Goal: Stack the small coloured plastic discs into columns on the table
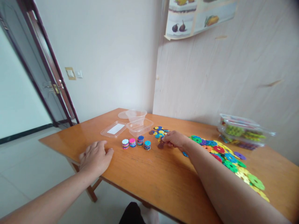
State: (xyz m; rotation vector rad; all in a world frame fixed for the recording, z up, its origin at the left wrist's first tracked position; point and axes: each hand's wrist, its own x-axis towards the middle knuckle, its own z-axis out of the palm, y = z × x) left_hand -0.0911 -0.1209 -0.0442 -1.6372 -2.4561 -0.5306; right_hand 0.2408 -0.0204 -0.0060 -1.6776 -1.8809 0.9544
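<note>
My left hand [95, 158] rests on the table near its front left edge, fingers spread, with nothing in it. My right hand [175, 139] pinches a small brown notched disc [160, 145] just above or on the tabletop; I cannot tell which. Several short stacks of small discs stand between the hands: a white-topped stack [125, 143], a pink-topped stack [132, 142], a dark-blue-topped stack [140, 140] and a light-blue-topped stack [147, 145]. Loose small discs [158, 132] in yellow, blue and brown lie behind my right fingers, which partly hide them.
Larger coloured discs [230, 157] spread under and beside my right forearm. Clear tubs [139, 126] and a clear lid with a white label [114, 129] lie at the back. Filled clear boxes [243, 130] stand at the right, near the wall. The wooden table [140, 174] has an open front edge.
</note>
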